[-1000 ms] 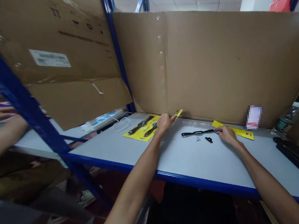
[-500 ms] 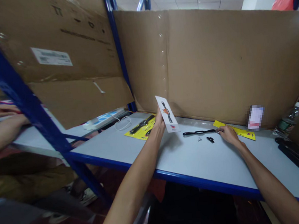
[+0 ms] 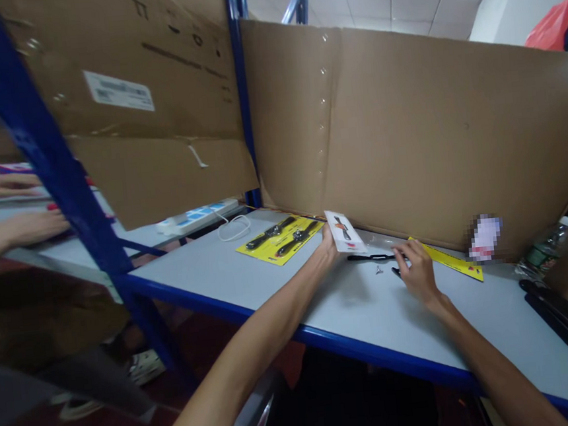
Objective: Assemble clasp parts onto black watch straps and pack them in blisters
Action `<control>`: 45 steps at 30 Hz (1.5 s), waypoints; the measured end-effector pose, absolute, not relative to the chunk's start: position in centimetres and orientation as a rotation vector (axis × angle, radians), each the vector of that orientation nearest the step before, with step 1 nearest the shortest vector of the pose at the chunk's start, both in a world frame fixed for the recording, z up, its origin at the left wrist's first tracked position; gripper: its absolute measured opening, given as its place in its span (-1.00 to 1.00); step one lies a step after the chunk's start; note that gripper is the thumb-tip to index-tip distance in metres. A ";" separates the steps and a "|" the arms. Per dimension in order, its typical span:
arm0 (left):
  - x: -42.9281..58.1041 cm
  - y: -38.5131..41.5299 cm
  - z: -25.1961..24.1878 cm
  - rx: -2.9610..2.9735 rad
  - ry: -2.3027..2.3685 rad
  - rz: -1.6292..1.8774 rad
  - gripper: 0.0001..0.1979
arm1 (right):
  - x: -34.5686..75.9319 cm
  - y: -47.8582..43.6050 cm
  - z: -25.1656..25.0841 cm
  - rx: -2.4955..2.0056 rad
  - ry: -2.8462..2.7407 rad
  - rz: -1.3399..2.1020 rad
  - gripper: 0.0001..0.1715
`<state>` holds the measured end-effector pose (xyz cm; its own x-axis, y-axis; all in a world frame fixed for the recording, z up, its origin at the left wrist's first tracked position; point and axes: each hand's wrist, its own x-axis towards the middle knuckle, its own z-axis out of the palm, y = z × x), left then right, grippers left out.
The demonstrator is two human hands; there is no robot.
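My left hand (image 3: 327, 249) is closed on a white card (image 3: 345, 232) printed with a black strap, held just above the grey table (image 3: 250, 275). My right hand (image 3: 415, 269) rests on the table with its fingers curled over a small black part beside a long black strap (image 3: 370, 257). A tiny metal piece (image 3: 378, 270) lies between my hands. A yellow card with two black straps (image 3: 280, 239) lies left of my left hand. Another yellow card (image 3: 450, 259) lies behind my right hand.
A cardboard wall (image 3: 406, 136) stands along the back of the table. A white power strip (image 3: 195, 217) and cable lie at the left. A water bottle (image 3: 548, 243) and a black tool (image 3: 566, 321) sit at the right. Another person's hands (image 3: 21, 226) work at the left bench.
My left hand lifted a white card from the yellow pile and brought it down toward the black strap. My right hand slid left from the strap's end onto the small parts.
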<state>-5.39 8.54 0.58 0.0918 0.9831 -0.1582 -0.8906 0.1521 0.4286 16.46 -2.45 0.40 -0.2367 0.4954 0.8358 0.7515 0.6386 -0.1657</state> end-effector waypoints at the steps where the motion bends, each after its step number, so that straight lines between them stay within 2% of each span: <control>1: -4.7 8.2 0.5 0.247 0.482 1.400 -0.67 | 15.4 -3.3 0.6 -0.926 -1.941 -0.340 -0.74; 8: -1.6 7.0 0.3 0.238 0.582 1.326 -0.64 | 13.6 -5.0 0.3 -0.771 -2.098 -0.432 -0.75; 19: -2.2 7.2 0.6 0.251 0.600 1.284 -0.62 | 13.8 -5.1 -0.2 -0.726 -2.151 -0.425 -0.73; 24: -2.2 6.7 1.0 0.263 0.539 1.160 -0.48 | 13.4 -5.2 -0.5 -0.679 -2.128 -0.428 -0.71; 29: -1.8 6.3 1.2 0.234 0.457 1.179 -0.32 | 13.1 -5.6 -0.5 -0.684 -2.110 -0.390 -0.77; 35: -1.5 6.7 0.9 0.234 0.494 1.137 -0.35 | 12.7 -5.7 -0.1 -0.699 -2.073 -0.185 -0.90; 45: -1.4 6.9 0.4 0.232 0.466 1.096 -0.42 | 12.7 -5.7 -0.4 -0.752 -2.131 -0.355 -0.92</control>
